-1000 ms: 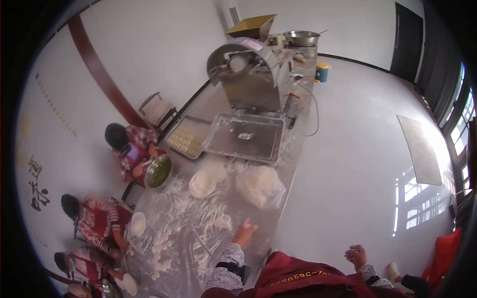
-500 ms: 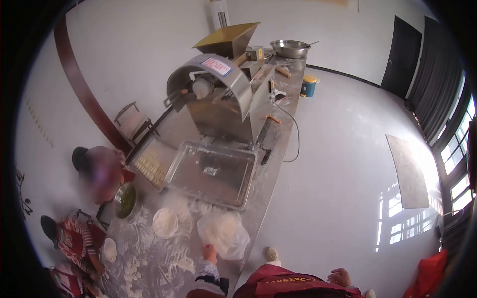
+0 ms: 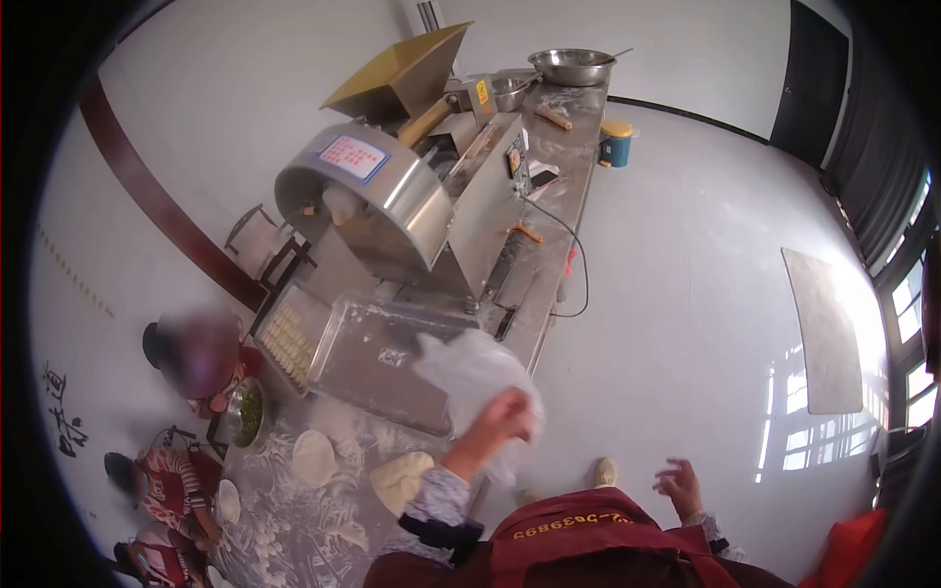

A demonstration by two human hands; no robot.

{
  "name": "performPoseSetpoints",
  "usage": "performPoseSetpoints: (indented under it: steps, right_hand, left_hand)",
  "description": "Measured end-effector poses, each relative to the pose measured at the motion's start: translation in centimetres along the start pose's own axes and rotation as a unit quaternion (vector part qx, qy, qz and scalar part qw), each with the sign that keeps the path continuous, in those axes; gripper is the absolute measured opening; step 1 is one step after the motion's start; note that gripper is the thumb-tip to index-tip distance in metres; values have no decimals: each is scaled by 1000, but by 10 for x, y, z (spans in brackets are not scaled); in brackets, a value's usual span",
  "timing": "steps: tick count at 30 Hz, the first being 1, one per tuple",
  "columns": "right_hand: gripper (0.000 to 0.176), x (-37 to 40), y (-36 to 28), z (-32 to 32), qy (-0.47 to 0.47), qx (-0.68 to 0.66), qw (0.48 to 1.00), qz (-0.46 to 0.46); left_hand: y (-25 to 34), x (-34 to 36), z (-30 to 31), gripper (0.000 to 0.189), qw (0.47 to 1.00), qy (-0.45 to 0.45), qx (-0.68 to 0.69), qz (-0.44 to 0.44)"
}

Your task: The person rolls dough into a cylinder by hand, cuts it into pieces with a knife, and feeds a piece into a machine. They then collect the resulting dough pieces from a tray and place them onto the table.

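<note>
Your left hand (image 3: 505, 419) grips the plastic bag (image 3: 474, 370); right hand (image 3: 679, 487) open wide | risk: snagging the tray (image 3: 345, 370) | cause: loose film spread over its rim

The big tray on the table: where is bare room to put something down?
The big tray looks mostly bare between the filled tray and the plastic bag, except one small scrap. Crowded: the table near the dough lump and green-filled bowl.

Food-preparation workroom, stainless dough machine (image 3: 412, 216), floured metal worktable (image 3: 358, 480), tray of shaped pieces (image 3: 287, 338), aproned workers (image 3: 176, 480).
</note>
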State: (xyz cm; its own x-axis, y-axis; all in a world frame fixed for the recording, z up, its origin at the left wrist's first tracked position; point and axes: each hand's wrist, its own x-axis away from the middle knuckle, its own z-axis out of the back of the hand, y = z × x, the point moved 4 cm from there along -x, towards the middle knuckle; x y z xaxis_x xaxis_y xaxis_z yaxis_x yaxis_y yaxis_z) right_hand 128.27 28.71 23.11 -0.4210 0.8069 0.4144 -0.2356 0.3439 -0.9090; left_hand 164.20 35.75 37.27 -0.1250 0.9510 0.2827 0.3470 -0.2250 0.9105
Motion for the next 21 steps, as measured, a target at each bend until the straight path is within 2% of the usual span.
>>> performPoseSetpoints:
  steps: [3,4,6,7,9,10,11,13,14,17,18,20,21]
  right_hand:
    - [74,-28,-107,-10,-81,-3,993,88]
    - [74,-38,-128,-12,-80,-7,993,86]
    - [76,-50,-154,-19,-201,32,973,106]
    - [76,-62,-149,-14,-206,37,973,101]
    - [61,-89,-130,-24,-351,177,910,134]
    - [41,-98,-126,-24,-344,245,891,167]
    - [41,-104,-127,-27,-356,247,886,165]
    - [31,-123,-131,-27,-274,227,923,144]
    - [29,-140,-120,-23,-256,201,943,69]
    - [21,-186,-119,-11,-171,116,978,5]
    - [19,-201,-116,-7,-130,94,987,-27]
    - [13,-232,-116,-1,-64,71,992,-88]
    - [12,-247,-116,1,-48,39,993,-105]
  left_hand:
    - [-37,-41,-61,26,987,-149,-12,60]
    - [-34,-49,-83,28,979,-186,-31,71]
    - [-34,-70,-115,25,971,-233,-28,51]
    - [-31,-79,-128,24,968,-250,-11,33]
    - [-28,-94,-138,23,967,-254,-2,32]
    - [-27,-100,-138,22,964,-265,-2,35]
    - [-25,-104,-133,22,967,-253,3,33]
    - [-26,-117,-106,21,988,-144,-46,24]
    - [-37,-125,-85,21,995,-95,10,22]
    - [-50,-141,-13,21,997,69,-13,18]
    - [-57,-149,6,21,997,76,-5,21]
    - [-72,-168,52,21,981,191,-37,23]
    - [-83,-181,70,21,981,193,-28,25]
